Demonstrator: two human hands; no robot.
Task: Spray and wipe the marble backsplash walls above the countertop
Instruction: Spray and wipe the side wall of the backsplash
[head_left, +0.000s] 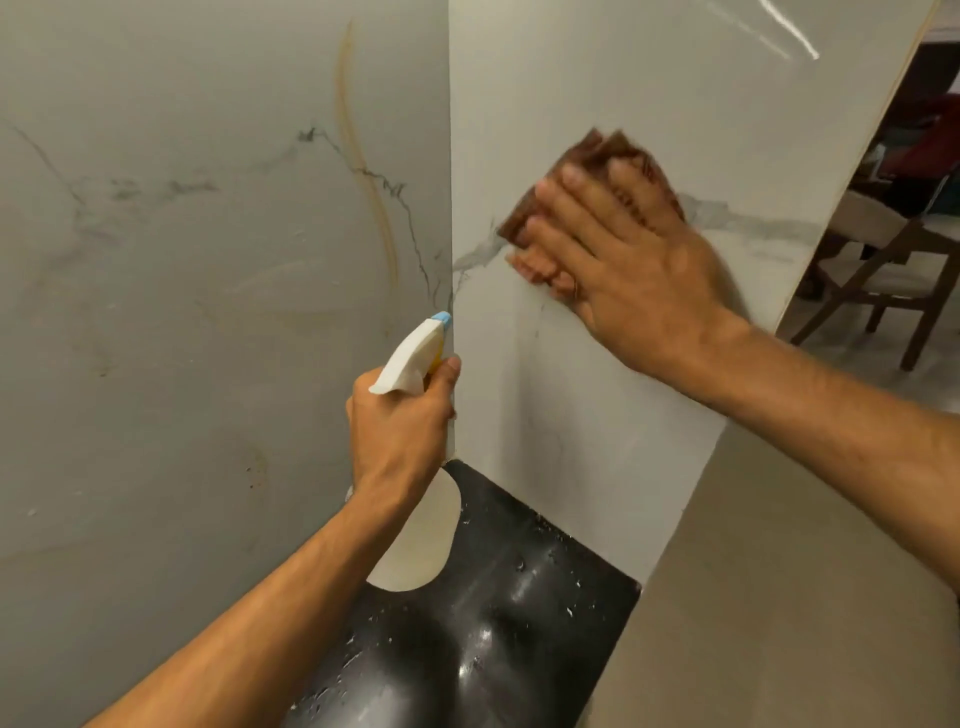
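Low centre: wet black bench (519, 613), speckled with droplets. Just above, left hand (400, 421), fingers wrapped around a white spray bottle (410, 364), nozzle up at the wall corner. Right of centre: right hand (623, 254), fingers spread flat, pressing a brown cloth (597, 156) against the veined marble backsplash (597, 78). Far right: wooden chair (872, 270).

Glossy black countertop (519, 623) wet with droplets, meets corner at bottom; beige wall (779, 597) lower right; doorway at right edge shows wooden chair (878, 260) with pale cushion on light floor (852, 348); light streak glare top right
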